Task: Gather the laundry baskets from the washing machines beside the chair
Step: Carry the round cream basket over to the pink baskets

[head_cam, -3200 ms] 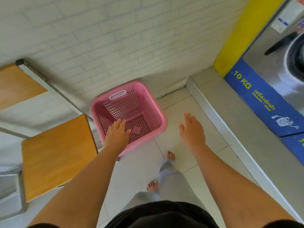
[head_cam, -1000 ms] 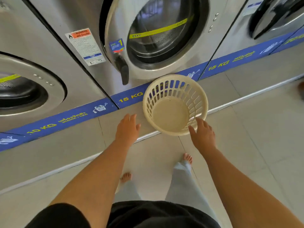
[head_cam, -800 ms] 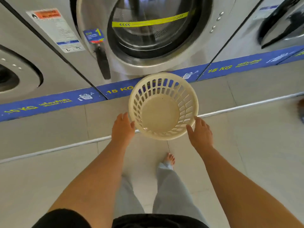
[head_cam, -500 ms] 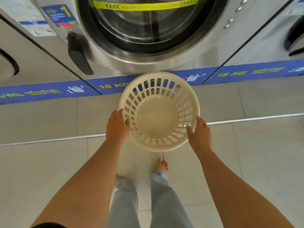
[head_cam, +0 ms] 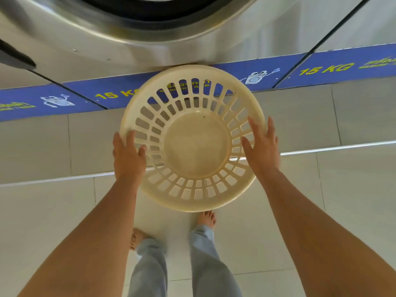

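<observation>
Reaching down, we've got our left hand and right hand spread open against the round cream slotted plastic laundry basket, below the steel washing machine.

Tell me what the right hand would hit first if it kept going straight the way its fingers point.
Probably the cream basket: the right hand already overlaps its rim, fingers angled up toward the far wall. Depth is unclear.
</observation>
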Demonstrator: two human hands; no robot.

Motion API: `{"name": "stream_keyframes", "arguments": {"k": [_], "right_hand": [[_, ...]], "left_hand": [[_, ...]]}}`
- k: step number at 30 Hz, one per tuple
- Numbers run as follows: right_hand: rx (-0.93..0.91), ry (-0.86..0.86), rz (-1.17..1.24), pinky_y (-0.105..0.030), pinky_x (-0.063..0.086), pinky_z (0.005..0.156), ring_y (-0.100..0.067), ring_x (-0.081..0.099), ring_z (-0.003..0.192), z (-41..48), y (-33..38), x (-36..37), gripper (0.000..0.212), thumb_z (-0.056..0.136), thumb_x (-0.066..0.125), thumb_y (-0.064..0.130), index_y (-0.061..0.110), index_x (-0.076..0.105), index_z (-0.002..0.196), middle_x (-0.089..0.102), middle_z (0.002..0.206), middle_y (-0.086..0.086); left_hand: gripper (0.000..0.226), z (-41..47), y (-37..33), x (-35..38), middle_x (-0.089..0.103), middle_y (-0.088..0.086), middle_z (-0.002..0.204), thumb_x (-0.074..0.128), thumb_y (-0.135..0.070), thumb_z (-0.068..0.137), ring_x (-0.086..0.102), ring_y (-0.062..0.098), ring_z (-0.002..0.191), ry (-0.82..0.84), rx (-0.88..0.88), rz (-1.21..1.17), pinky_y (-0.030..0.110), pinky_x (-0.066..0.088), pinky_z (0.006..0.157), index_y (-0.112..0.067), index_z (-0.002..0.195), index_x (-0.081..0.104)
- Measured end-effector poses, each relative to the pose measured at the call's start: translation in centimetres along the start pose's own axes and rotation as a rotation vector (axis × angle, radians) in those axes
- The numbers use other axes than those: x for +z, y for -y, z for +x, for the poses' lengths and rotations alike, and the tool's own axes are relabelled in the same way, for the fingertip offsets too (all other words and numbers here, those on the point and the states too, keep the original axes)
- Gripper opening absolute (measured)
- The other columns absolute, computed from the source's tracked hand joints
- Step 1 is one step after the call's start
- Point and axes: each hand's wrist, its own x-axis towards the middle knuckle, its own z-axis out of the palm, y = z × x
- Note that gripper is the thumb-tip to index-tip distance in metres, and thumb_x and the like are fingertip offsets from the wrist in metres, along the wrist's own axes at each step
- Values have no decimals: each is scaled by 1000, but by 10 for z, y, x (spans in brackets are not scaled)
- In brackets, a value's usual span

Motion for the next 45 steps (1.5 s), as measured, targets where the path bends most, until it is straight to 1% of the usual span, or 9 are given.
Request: {"name": "stream_keyframes", "arguments": {"k": [3, 5, 9, 18, 25, 30, 34, 42, 45], "right_hand": [[-22, -3, 21, -48, 52, 88, -34, 52, 121, 8, -5, 12, 62, 92, 59, 32, 41, 27, 144, 13, 158, -4], [-10, -32, 23, -44, 57, 82, -31, 61, 102, 8, -8, 18, 63, 91, 60, 21, 39, 30, 143, 19, 154, -2], [56, -78, 12, -35, 56, 75, -21, 53, 78, 9, -8, 20, 62, 92, 55, 4, 37, 36, 141, 27, 149, 3], [32, 4, 15, -31, 52, 74, -18, 50, 83, -36, 16, 8, 63, 92, 53, 3, 37, 34, 141, 22, 152, 6], [-24, 85, 0, -35, 51, 78, -17, 46, 84, -102, 74, -8, 63, 93, 49, 2, 40, 33, 141, 19, 153, 8], [-146, 117, -48, -41, 51, 82, -31, 60, 95, -152, 142, -23, 63, 92, 48, 1, 39, 34, 141, 16, 155, 6], [-233, 125, -57, -47, 51, 86, -41, 60, 101, -187, 198, -27, 61, 93, 47, 3, 38, 34, 142, 17, 156, 4], [-470, 163, -83, -45, 47, 87, -38, 59, 104, -276, 341, -5, 69, 93, 46, 4, 42, 24, 147, 15, 158, 5], [-532, 193, -57, -42, 46, 88, -34, 55, 111, -312, 395, 15, 72, 91, 46, 3, 43, 24, 147, 20, 155, 4]], "left_hand": [[54, 7, 9, 6, 22, 14, 151, 54, -21, 94, 47, 44, 122, -12, 14, -3, 54, 42, 100, -30, 144, 36], [54, 8, 13, 9, 29, 13, 144, 53, -16, 94, 55, 43, 110, -24, 5, 14, 53, 46, 95, -33, 143, 37], [53, 7, 10, 8, 37, 14, 135, 50, -12, 95, 57, 44, 104, -66, -20, 20, 53, 46, 93, -34, 142, 39], [51, -24, 42, -22, 41, 13, 135, 50, -12, 95, 59, 41, 107, -50, -37, -49, 51, 49, 94, -31, 142, 42], [50, -78, 103, -85, 36, 3, 142, 45, -13, 97, 61, 36, 99, -48, -204, -114, 41, 50, 84, -39, 140, 40], [50, -121, 162, -144, 38, 2, 140, 44, -13, 97, 60, 37, 99, -109, -332, -208, 43, 52, 85, -40, 139, 41], [52, -149, 206, -191, 38, 0, 141, 44, -10, 96, 61, 34, 92, -154, -410, -268, 42, 54, 81, -40, 140, 41], [52, -205, 337, -282, 37, 1, 140, 43, -10, 96, 61, 35, 87, -305, -582, -347, 45, 58, 75, -40, 139, 40], [53, -226, 392, -308, 37, 3, 141, 43, -8, 96, 58, 31, 82, -362, -645, -369, 40, 57, 70, -38, 139, 41]]}}
